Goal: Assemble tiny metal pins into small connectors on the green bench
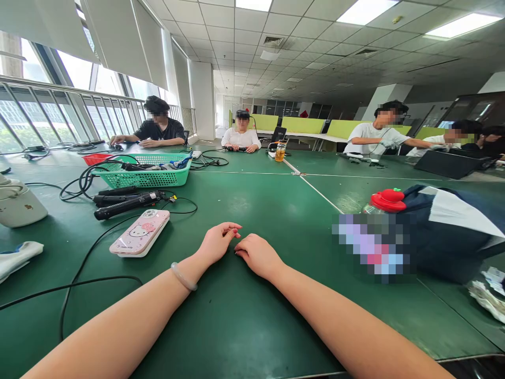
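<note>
My left hand [220, 242] is held just above or on the green tabletop [244, 326], its fingers loosely bent and a little apart, with nothing in them. A pale bangle [183, 277] circles that wrist. Close by on the right, my right hand [260, 256] rests with its fingers curled down and together; I see no object in it. The fingertips of both hands nearly meet. To the left of my left hand lies a phone in a pink Hello Kitty case [141, 231], the nearest loose thing to it.
Black handheld devices [128, 204] with cables lie before a green basket [145, 178]. At right stand a red-lidded bottle [387, 200] and a dark bag [442, 247]. A cup of amber drink [280, 152] stands farther off. Several people sit around the table.
</note>
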The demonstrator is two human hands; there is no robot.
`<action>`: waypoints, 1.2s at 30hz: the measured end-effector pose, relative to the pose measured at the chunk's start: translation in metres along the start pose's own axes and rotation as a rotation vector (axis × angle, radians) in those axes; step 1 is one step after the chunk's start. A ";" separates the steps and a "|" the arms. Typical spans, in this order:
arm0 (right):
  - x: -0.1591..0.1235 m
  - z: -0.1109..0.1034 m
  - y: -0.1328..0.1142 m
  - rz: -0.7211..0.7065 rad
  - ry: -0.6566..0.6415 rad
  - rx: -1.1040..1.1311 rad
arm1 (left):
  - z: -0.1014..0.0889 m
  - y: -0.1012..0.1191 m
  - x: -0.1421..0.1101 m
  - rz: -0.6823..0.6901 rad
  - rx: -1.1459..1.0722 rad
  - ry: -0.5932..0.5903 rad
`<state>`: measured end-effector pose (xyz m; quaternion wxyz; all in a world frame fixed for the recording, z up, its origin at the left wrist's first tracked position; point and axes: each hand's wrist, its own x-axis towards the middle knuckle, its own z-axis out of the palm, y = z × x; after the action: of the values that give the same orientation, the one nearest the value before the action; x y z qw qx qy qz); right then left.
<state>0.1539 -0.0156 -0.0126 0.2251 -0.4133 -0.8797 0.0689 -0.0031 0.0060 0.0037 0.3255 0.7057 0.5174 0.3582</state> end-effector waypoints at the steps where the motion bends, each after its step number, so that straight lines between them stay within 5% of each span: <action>1: 0.000 0.000 0.000 0.010 0.003 -0.001 | 0.000 -0.001 0.000 -0.006 0.003 0.005; 18: 0.000 -0.004 0.022 0.261 0.268 0.429 | 0.005 -0.010 0.000 0.102 -0.094 -0.086; 36: -0.002 -0.008 0.015 0.262 0.243 0.579 | 0.005 -0.002 -0.005 0.212 -0.050 -0.168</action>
<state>0.1684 -0.0078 -0.0110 0.4257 -0.4468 -0.7297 0.2943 -0.0007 0.0012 -0.0020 0.3455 0.7758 0.4015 0.3429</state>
